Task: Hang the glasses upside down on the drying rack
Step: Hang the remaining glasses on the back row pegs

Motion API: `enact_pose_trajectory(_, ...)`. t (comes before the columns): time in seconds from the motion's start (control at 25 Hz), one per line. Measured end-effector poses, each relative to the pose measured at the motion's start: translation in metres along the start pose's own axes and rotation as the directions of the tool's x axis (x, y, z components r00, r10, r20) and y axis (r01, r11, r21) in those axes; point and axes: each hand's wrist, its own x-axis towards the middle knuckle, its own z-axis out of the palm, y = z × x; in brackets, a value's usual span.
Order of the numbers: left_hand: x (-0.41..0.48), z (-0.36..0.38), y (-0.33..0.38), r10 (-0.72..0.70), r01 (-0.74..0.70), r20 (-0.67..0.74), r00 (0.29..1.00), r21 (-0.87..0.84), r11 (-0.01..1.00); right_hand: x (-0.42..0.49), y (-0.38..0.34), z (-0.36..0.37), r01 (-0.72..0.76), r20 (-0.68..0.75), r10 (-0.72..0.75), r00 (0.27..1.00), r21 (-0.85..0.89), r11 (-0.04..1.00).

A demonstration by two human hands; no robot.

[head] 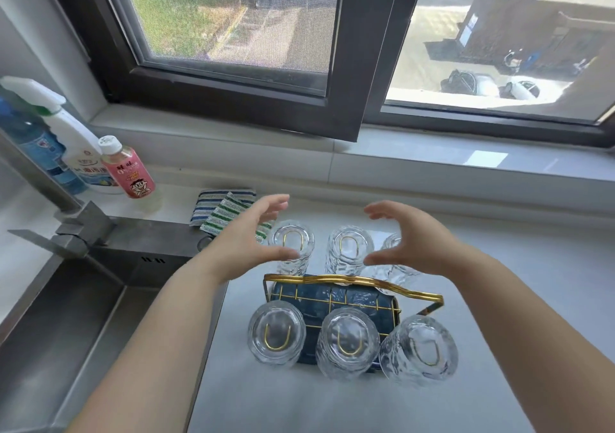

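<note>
A gold wire drying rack [352, 279] with a dark blue tray stands on the white counter. Several clear textured glasses hang upside down on its gold prongs. Three are in the near row: left [277, 332], middle [347, 341], right [420, 349]. Three are in the far row: left [293, 244], middle [348, 249], and a right one [392, 268] partly hidden by my right hand. My left hand [248, 234] and my right hand [411, 238] hover open above the far row, palms facing each other, holding nothing.
A steel sink [66, 326] and its faucet [63, 229] lie to the left. Behind them stand a spray bottle [71, 139], a blue bottle [36, 146] and a pink drink bottle [128, 169]. Striped cloths [221, 209] lie behind the rack. A window sill [432, 156] runs along the back.
</note>
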Motion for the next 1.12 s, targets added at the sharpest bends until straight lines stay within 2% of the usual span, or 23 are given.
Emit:
enact_pose_trajectory(0.08,0.008,0.004,0.022,0.097,-0.1,0.03,0.995,0.123,0.987,-0.004,0.006,0.0,-0.026,0.028,0.03,0.999,-0.108,0.994)
enact_pose_trajectory(0.16,0.023,0.018,0.041,0.142,-0.178,0.134,0.981,0.32,0.93,-0.001,0.008,0.006,-0.02,0.065,0.034,0.997,-0.211,0.977)
enact_pose_trajectory(0.28,0.048,0.041,0.049,-0.002,-0.207,0.305,0.952,0.652,0.729,0.009,0.008,0.018,-0.006,0.103,0.038,0.994,-0.295,0.956)
enact_pose_trajectory(0.36,0.058,0.052,0.045,-0.083,-0.214,0.341,0.936,0.741,0.636,0.013,0.008,0.022,0.003,0.105,0.028,0.994,-0.288,0.958)
enact_pose_trajectory(0.6,0.06,0.057,0.042,-0.001,-0.242,0.32,0.947,0.717,0.654,0.017,0.013,0.021,0.057,0.079,-0.039,0.996,-0.24,0.969)
enact_pose_trajectory(1.04,0.054,0.056,0.04,0.016,-0.208,0.28,0.96,0.675,0.707,0.017,0.015,0.025,0.053,0.087,-0.036,0.996,-0.196,0.979)
enact_pose_trajectory(1.12,0.053,0.057,0.041,-0.008,-0.209,0.295,0.955,0.695,0.688,0.012,0.017,0.02,0.039,0.08,-0.029,0.996,-0.128,0.991)
